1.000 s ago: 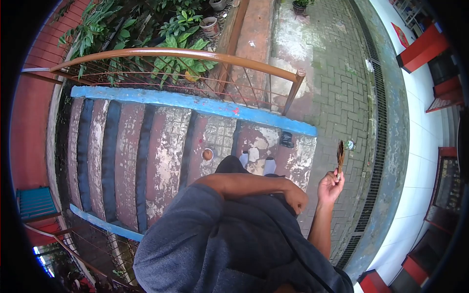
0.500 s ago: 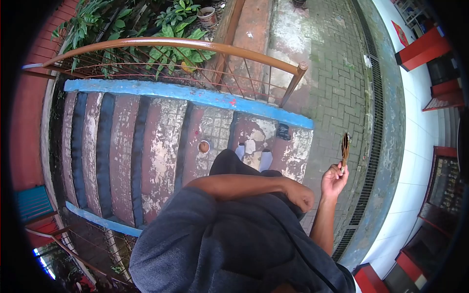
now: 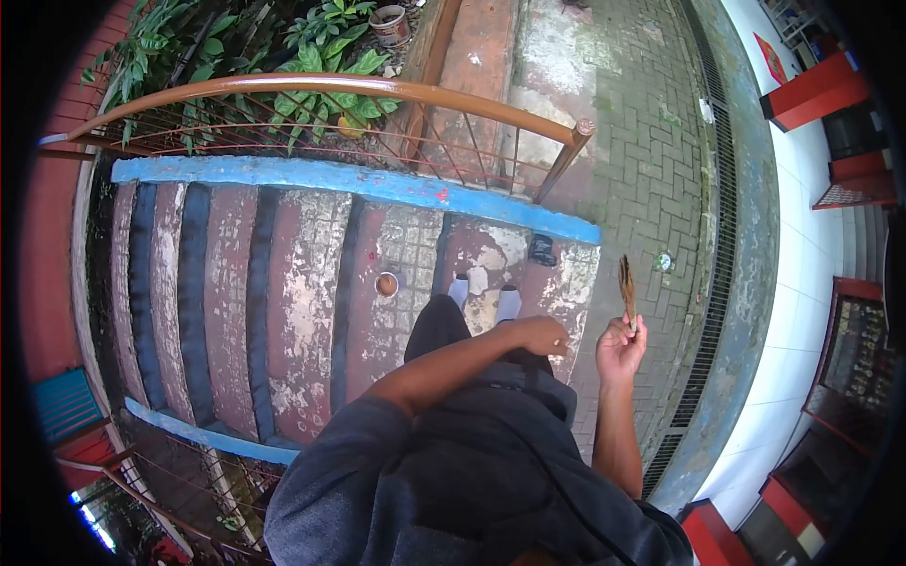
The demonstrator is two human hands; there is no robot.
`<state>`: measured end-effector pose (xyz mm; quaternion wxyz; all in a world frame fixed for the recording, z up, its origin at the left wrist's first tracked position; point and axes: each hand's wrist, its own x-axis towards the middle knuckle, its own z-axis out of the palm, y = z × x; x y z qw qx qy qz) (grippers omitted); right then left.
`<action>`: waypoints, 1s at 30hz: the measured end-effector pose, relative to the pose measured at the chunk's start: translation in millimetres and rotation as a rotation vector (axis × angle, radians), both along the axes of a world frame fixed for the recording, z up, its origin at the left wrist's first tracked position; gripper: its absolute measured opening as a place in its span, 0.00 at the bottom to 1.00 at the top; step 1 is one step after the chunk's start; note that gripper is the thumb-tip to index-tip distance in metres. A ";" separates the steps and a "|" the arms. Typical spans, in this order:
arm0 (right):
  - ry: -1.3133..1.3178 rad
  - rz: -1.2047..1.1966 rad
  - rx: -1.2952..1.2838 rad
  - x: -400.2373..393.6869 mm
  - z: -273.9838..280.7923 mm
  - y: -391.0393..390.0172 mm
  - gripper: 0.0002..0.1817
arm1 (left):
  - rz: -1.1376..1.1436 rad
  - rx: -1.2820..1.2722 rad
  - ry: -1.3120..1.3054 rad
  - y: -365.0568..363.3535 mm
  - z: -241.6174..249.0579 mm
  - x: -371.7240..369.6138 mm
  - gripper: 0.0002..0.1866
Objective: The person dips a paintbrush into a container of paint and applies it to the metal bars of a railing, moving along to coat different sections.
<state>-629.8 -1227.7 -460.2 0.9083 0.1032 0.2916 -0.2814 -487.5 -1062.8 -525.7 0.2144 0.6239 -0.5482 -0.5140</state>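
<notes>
Right fingers: the right hand (image 3: 620, 353) has its fingers closed in a pinch around the lower end of the brush (image 3: 628, 291), palm side showing.
Brush: upright in the right fingers, its dark, frayed end rising toward twelve o'clock above them.
Left fingers: the left hand (image 3: 540, 335), at about ten o'clock from the right, has its fingers curled in, apart from the brush; whether they hold anything, I cannot tell.
Feet: in pale footwear (image 3: 508, 303), on a step at ten o'clock from the left hand.
Black thing: a small dark lump (image 3: 542, 250) on the steps (image 3: 307, 311), near eleven o'clock from the right hand.
Cup: round, brown inside (image 3: 387, 284), on a step between nine and ten o'clock.
Railing: glossy brown (image 3: 311, 85), toward ten and eleven o'clock, beyond the blue edge (image 3: 377, 190).
Drain: a dark grate (image 3: 725, 226) toward two o'clock.
Writing: the red sign (image 3: 769, 59) near one o'clock and the pot (image 3: 390, 26) near eleven bear marks too small to read.
</notes>
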 end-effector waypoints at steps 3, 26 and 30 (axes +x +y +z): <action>0.063 0.031 0.017 17.8 -1.7 -0.2 0.12 | 0.152 0.526 -0.517 56.7 -4.4 26.8 0.25; 0.434 0.206 -0.059 161.4 -229.2 60.3 0.05 | -0.427 0.432 0.219 198.8 -74.9 1.8 0.18; 0.408 0.208 -0.038 182.2 -272.9 77.2 0.06 | -0.605 0.396 0.198 195.5 -114.9 19.3 0.15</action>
